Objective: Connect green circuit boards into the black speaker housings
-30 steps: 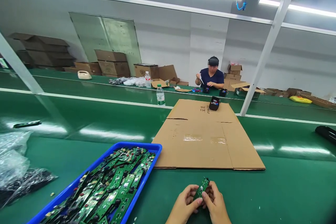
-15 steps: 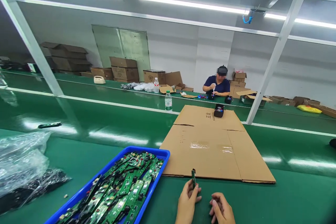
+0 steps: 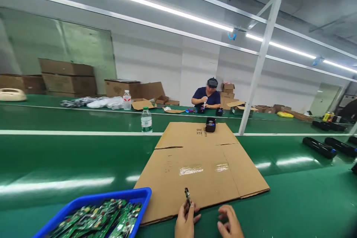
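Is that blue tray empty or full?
Not empty: green circuit boards lie heaped inside the blue tray. Exactly how full, I can't tell: its near end is out of frame.

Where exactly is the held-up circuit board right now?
In the head view, the circuit board is low, near the middle: held in the person's left hand, seen against the near part of the flat cardboard, right of the blue tray.

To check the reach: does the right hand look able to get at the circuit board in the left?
Probably yes: the right hand looks empty and near, the circuit board pokes out above the left hand, and nothing visible stands between.
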Demonstrator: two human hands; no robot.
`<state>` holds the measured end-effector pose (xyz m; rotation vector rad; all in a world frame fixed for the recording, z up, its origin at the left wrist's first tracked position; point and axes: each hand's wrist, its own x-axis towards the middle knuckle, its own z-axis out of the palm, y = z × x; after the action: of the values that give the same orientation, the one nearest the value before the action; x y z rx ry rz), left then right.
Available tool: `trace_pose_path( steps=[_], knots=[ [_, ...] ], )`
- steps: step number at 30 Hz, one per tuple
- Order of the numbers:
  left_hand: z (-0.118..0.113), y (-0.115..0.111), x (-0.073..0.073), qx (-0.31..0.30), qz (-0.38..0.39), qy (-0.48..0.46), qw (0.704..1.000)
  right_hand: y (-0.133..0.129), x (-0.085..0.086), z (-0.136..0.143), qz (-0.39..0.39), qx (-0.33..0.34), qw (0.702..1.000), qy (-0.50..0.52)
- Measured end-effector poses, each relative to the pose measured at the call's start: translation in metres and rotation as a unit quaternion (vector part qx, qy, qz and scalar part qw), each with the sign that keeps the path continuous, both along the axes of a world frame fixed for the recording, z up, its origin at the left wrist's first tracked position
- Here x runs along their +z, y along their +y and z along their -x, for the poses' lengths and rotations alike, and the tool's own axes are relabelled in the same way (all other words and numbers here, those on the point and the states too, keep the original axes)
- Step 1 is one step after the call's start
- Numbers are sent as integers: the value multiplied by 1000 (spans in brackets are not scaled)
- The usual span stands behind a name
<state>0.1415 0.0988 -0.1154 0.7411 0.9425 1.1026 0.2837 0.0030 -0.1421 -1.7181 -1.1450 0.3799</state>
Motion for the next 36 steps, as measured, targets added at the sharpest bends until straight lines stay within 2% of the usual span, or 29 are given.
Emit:
trace_pose_path(
  steps=[4, 8, 11, 15, 21, 25, 29, 36],
  knots=[
    [0, 3, -7, -25, 2, 20, 999, 17, 37, -71, 88, -107, 983, -117],
    [-6, 1, -12, -10, -12, 39, 999, 31, 66, -142, 230, -260, 917, -197],
    [-13, 0, -14, 15, -26, 52, 998, 31, 74, -174, 316, -307, 866, -236],
    [-17, 0, -16, 27, -46, 62, 997, 28, 73, -190, 361, -320, 828, -285],
    [-16, 1, -16, 23, -60, 66, 996, 28, 68, -197, 391, -303, 812, -311],
    [-14, 1, -11, 26, -54, 71, 996, 28, 72, -209, 415, -284, 818, -281],
    [-13, 3, -7, 17, -49, 73, 996, 24, 80, -224, 423, -248, 838, -242],
    [-12, 3, -11, 12, -45, 56, 997, 12, 81, -227, 425, -222, 853, -207]
  ],
)
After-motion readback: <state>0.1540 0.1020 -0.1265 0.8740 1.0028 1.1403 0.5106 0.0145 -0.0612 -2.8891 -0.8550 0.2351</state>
